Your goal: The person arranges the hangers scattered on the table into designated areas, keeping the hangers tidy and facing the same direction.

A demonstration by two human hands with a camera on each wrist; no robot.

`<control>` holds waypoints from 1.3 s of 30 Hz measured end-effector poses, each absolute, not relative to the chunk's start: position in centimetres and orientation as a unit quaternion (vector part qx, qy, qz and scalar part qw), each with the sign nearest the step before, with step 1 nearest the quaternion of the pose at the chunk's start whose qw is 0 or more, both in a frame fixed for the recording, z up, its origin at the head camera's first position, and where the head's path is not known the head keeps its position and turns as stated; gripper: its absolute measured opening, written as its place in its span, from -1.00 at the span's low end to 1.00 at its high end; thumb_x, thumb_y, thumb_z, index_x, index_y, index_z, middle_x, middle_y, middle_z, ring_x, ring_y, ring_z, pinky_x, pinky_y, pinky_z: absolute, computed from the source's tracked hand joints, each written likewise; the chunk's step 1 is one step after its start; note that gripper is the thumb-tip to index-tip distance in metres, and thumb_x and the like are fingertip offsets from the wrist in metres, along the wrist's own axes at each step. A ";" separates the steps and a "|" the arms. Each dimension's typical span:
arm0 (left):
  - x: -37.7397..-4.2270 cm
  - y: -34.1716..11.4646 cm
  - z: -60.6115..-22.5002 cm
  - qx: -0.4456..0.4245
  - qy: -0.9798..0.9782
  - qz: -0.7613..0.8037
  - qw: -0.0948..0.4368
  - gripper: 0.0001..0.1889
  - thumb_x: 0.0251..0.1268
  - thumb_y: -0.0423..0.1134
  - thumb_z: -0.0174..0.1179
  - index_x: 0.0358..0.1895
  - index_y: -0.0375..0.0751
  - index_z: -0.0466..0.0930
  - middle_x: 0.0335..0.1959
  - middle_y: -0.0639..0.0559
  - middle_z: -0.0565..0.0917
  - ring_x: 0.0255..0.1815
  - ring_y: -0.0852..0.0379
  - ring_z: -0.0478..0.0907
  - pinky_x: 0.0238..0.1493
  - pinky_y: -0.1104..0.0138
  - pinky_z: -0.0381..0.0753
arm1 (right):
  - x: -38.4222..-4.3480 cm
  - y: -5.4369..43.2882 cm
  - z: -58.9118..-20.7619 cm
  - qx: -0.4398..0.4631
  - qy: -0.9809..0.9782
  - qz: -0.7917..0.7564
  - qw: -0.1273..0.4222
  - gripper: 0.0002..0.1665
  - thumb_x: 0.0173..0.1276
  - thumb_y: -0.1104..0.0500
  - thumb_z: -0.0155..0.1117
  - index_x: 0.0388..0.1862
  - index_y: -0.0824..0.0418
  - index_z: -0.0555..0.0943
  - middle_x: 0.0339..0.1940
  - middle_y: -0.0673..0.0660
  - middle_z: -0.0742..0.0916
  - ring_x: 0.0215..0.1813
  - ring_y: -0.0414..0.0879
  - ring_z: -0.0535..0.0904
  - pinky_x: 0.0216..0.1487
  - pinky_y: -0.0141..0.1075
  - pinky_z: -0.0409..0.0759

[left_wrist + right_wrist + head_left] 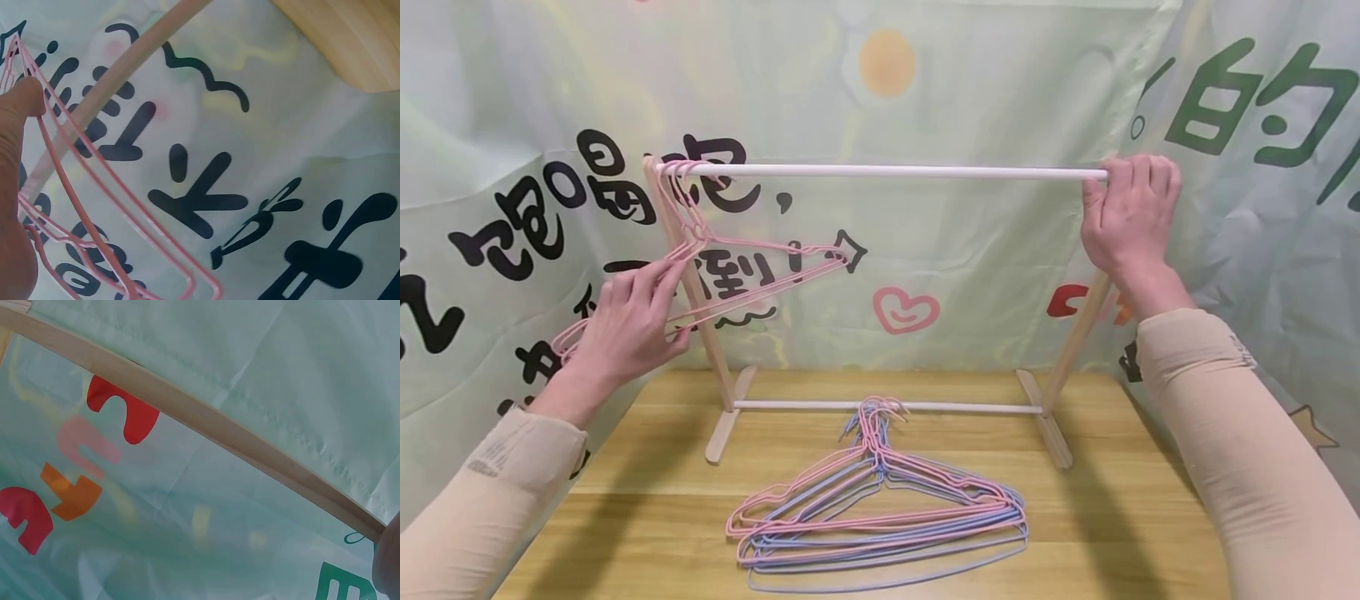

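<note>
Several pink wire hangers [752,243] hang by their hooks at the left end of the white top rail [880,172] of a small wooden rack. My left hand [628,321] holds these hangers near their left side, thumb below and fingers above. In the left wrist view, the thumb [28,97] lies against the pink wires. My right hand [1133,212] grips the rack's top right corner, around the rail's end. Its wrist view shows the slanted wooden post [187,419] running up to part of the hand at the right edge.
On the wooden table [625,433] lies a stack of pink and blue hangers [880,522], hooks against the rack's lower white bar [962,407]. The rack's wooden feet [722,433] stand on the table. A printed pale green cloth [1000,275] hangs behind and around.
</note>
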State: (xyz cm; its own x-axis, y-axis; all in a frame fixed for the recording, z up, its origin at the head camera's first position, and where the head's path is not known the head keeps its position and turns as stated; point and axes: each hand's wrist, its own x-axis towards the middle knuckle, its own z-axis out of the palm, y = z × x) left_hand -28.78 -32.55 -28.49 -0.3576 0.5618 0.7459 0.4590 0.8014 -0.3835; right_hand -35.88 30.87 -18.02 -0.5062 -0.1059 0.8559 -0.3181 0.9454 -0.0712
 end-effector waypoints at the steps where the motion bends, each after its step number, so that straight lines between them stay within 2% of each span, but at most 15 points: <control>1: -28.8 -32.7 -28.6 -0.307 -0.825 0.055 0.470 0.08 -0.30 -0.18 0.42 0.49 -0.49 0.26 0.28 -0.47 0.41 -0.03 -0.43 0.32 -0.20 -0.16 0.33 | -35.9 30.9 -18.0 0.124 -0.860 0.110 0.482 -0.30 0.67 -0.20 -0.34 0.16 0.44 0.35 -0.01 0.43 0.39 0.21 0.36 0.16 0.46 0.18 -0.04; 8: -29.0 -33.2 -29.3 -0.275 -0.845 0.054 0.456 0.02 -0.12 -0.31 0.41 0.55 -0.46 0.18 0.28 -0.52 0.32 0.03 -0.46 0.29 -0.09 -0.21 0.33 | -35.9 30.9 -18.1 0.125 -0.859 0.110 0.483 -0.30 0.67 -0.21 -0.34 0.14 0.44 0.35 -0.02 0.43 0.39 0.21 0.35 0.17 0.46 0.17 -0.04; 14: -29.1 -33.2 -30.0 -0.253 -0.841 0.033 0.477 0.04 -0.19 -0.38 0.40 0.56 -0.39 0.20 0.30 -0.50 0.30 0.09 -0.47 0.26 -0.03 -0.24 0.32 | -35.9 30.8 -18.1 0.123 -0.861 0.114 0.480 -0.30 0.67 -0.19 -0.34 0.16 0.44 0.35 -0.01 0.43 0.39 0.22 0.35 0.16 0.47 0.17 -0.06; 20: -28.8 -32.8 -30.5 -0.221 -0.854 0.003 0.471 0.07 -0.15 -0.40 0.38 0.61 -0.28 0.14 0.36 -0.44 0.24 0.17 -0.45 0.18 0.05 -0.22 0.29 | -35.9 30.9 -18.1 0.121 -0.861 0.116 0.480 -0.30 0.67 -0.20 -0.34 0.16 0.43 0.35 -0.01 0.43 0.39 0.21 0.35 0.16 0.47 0.16 -0.06; 25: -28.4 -32.4 -31.1 -0.205 -0.854 -0.020 0.477 0.06 -0.15 -0.40 0.39 0.60 -0.29 0.15 0.37 -0.44 0.21 0.17 -0.48 0.16 0.10 -0.24 0.23 | -35.9 30.9 -18.1 0.123 -0.861 0.115 0.481 -0.31 0.67 -0.20 -0.34 0.16 0.43 0.35 -0.01 0.43 0.39 0.21 0.34 0.16 0.47 0.16 -0.05; 31: -27.3 -31.5 -32.0 -0.187 -0.855 -0.067 0.479 0.09 -0.18 -0.38 0.43 0.60 -0.30 0.15 0.40 -0.45 0.17 0.20 -0.49 0.12 0.13 -0.26 0.17 | -36.0 30.8 -18.1 0.122 -0.860 0.117 0.481 -0.31 0.67 -0.19 -0.33 0.16 0.43 0.36 -0.01 0.42 0.39 0.21 0.34 0.16 0.48 0.15 -0.06; 39: -25.8 -29.2 -33.4 -0.180 -0.823 -0.151 0.518 -0.10 0.07 -0.21 0.28 0.55 -0.40 0.21 0.36 -0.50 0.20 0.28 -0.55 0.15 0.16 -0.25 0.13 | -36.0 30.8 -18.1 0.124 -0.858 0.117 0.484 -0.30 0.66 -0.20 -0.33 0.15 0.44 0.36 -0.02 0.43 0.40 0.21 0.35 0.16 0.48 0.15 -0.05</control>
